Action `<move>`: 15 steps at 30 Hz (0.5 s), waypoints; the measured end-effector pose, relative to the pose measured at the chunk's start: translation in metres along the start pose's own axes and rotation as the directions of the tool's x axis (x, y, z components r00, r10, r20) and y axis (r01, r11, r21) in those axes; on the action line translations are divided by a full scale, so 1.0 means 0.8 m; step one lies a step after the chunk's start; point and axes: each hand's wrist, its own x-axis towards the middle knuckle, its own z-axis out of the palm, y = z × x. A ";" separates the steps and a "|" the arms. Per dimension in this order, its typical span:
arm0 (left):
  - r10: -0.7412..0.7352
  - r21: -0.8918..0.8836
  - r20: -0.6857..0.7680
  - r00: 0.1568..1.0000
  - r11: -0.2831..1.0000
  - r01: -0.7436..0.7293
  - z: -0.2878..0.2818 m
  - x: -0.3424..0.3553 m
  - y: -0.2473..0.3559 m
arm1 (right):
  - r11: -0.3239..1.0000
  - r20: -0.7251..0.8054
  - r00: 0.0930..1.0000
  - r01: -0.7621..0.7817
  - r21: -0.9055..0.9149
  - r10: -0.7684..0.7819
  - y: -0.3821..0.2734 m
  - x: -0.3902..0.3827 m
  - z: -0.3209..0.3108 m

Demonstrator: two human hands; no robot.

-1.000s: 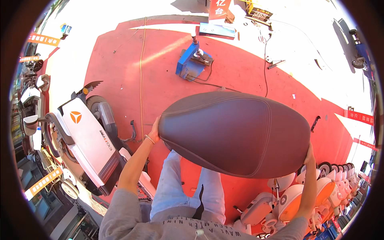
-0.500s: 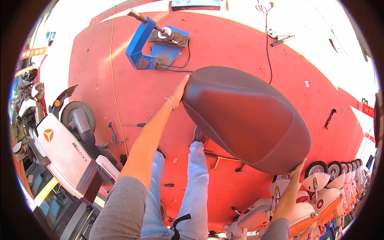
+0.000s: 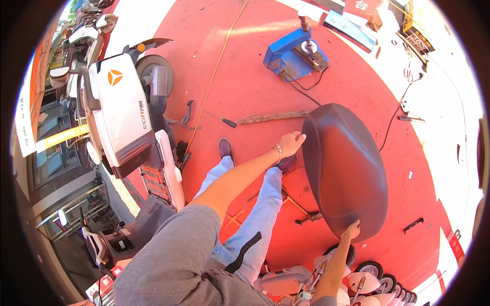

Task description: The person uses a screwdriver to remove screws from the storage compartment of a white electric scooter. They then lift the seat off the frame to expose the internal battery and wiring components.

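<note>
A dark brown padded scooter seat with pale stitching (image 3: 344, 173) is at right of centre, turned lengthwise away from me. My left hand (image 3: 294, 144) has curled fingers at the seat's upper left edge. My right hand (image 3: 350, 229) grips the near end. Whether the seat touches the red floor cannot be told. Beyond it stands a blue metal press (image 3: 280, 56) with a threaded screw and a cable.
A white scooter (image 3: 125, 117) lies along the left. A wooden strip (image 3: 270, 117), a screwdriver (image 3: 228, 122), a yellow cable (image 3: 217, 66) and metal tools (image 3: 306, 217) are on the red floor (image 3: 408, 194). Several scooter parts with wheels (image 3: 367, 270) line the lower right.
The seat has swung from crosswise to lengthwise and moved to the right, with both hands at it. The view has turned, bringing more of the white scooter into sight.
</note>
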 end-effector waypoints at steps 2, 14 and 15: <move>-0.024 -0.039 -0.078 0.997 0.999 0.021 -0.025 -0.057 -0.040 | 0.975 0.238 0.970 -0.103 0.195 0.055 -0.096 -0.081 0.011; -0.767 -0.620 -0.155 0.622 0.566 0.543 -0.176 -0.379 -0.307 | 0.884 0.889 0.282 0.407 0.229 -0.360 -0.335 -0.485 0.090; -0.800 -0.685 -0.163 0.577 0.513 0.518 -0.168 -0.405 -0.339 | 0.854 0.902 0.247 0.478 0.204 -0.354 -0.345 -0.520 0.094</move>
